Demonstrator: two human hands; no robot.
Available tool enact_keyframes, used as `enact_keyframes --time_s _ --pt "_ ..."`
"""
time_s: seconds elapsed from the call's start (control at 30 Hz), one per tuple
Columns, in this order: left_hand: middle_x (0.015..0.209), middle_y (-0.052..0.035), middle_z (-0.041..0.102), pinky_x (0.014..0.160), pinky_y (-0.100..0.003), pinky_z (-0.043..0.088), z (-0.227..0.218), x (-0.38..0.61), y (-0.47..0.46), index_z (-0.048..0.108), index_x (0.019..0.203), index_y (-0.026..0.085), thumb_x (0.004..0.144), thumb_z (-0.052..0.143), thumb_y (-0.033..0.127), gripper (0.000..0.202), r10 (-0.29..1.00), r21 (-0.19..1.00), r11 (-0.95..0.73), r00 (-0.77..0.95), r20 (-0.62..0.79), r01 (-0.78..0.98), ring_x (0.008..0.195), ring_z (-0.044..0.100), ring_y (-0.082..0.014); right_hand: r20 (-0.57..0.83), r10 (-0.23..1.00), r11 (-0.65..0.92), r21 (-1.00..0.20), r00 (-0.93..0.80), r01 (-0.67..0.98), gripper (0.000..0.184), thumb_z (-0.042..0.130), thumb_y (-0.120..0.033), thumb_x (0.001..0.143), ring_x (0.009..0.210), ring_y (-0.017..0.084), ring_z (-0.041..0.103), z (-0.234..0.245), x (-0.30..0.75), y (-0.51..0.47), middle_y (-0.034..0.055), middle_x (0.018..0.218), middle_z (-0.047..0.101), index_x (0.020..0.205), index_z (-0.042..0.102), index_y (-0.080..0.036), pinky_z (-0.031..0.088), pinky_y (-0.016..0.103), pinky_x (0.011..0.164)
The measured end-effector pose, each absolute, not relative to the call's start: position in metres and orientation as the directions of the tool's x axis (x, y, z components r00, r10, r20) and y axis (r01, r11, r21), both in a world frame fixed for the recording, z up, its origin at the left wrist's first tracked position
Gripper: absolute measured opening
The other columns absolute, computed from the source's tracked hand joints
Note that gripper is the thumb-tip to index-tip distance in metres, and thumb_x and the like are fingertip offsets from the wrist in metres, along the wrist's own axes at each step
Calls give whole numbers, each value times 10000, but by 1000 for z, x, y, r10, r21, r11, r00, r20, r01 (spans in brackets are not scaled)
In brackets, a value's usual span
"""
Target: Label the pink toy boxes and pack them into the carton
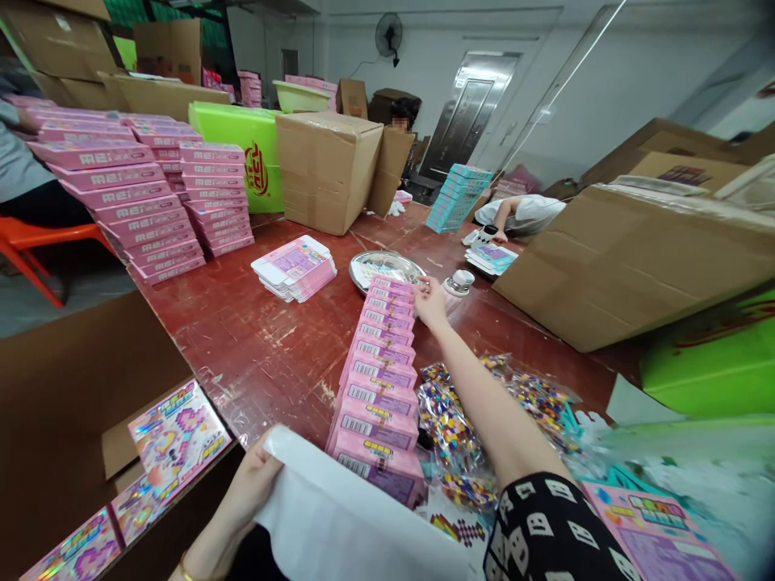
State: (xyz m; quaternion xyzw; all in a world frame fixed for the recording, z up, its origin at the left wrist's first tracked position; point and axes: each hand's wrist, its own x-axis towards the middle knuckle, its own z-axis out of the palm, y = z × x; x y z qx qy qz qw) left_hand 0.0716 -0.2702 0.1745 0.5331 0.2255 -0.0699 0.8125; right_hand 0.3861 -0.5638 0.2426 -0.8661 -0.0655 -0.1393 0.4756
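Note:
In the head view, my left hand (254, 480) is closed on the edge of a blank white sheet (339, 512), which curves across the bottom toward my right arm. My right hand (431, 303) reaches to the far end of a row of overlapping pink boxes (383, 395) with barcodes on their ends. Its fingers are bent together beside the last box and the rim of a round metal tray (362, 278); whether they pinch anything is too small to tell. Bags of colourful beads (451, 428) lie under my right forearm.
Flat pink cartons (296, 266) are piled left of the tray. Tall stacks of pink boxes (139, 206) stand at the table's left edge, above an open carton with boxes (178, 440). Large cardboard boxes (642, 258) flank the right. Across the table a person's arm (505, 216) handles teal packaging.

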Motion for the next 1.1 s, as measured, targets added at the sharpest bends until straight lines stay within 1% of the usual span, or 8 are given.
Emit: enact_keyframes --time_s 0.13,0.23,0.43,0.53,0.67,0.83,0.97,1.1 --pt "660 -18 669 575 -239 475 189 77 -265 639 800 147 551 896 506 507 182 879 399 917 -354 260 598 613 -168 369 -23 -340 -877 929 340 304 591 -453 882 791 213 658 263 279 -575 74 927 670 1081 581 -223 561 401 791" --pt "697 -31 680 569 -246 488 203 83 -266 646 856 143 545 880 568 576 217 874 451 928 -304 180 590 616 -165 334 287 -231 -885 898 403 397 606 -573 887 924 267 685 277 174 -585 108 1021 704 1080 671 -232 566 439 829" --pt "816 -46 718 675 -256 550 236 49 -316 597 825 185 806 746 487 338 411 873 431 911 36 -229 711 691 -173 776 -66 -539 -556 627 632 379 711 -357 869 1093 256 622 261 9 -534 79 1165 666 1225 654 -241 485 444 984" --pt "1319 -129 643 1007 -400 507 249 12 -355 650 1056 221 947 572 300 155 97 827 222 856 508 -516 1245 600 -279 557 -1 -297 -793 831 532 698 649 -632 834 1148 345 622 240 -30 -499 160 1293 629 1376 547 -204 550 501 899" --pt "1538 -110 438 1190 -507 297 259 -7 -371 545 1398 264 918 509 220 483 -374 539 61 482 792 -840 1457 347 -311 446 -254 -181 -893 858 411 404 614 -452 920 933 307 717 231 -48 -508 113 1009 746 1242 648 -211 600 435 754" --pt "1485 -133 486 1150 -518 357 273 44 -329 382 1496 298 705 839 295 913 93 852 -11 848 521 -523 1390 440 -329 189 -453 79 -965 871 251 301 787 -448 776 715 240 728 254 -31 -555 68 784 750 910 717 -187 606 344 634" --pt "859 -61 726 685 -341 597 283 71 -301 166 1553 237 674 873 335 1132 -189 978 177 971 147 -114 754 721 -234 105 -473 212 -950 874 229 441 884 -403 662 699 196 735 266 -13 -570 46 799 754 966 634 -204 614 294 647" --pt "745 -11 710 563 -237 563 289 63 -297 312 1480 239 712 845 337 940 -134 971 189 976 171 -144 634 700 -182 203 -462 90 -958 863 273 672 885 -289 674 632 183 729 270 -13 -576 12 770 750 1232 510 -257 620 285 603"
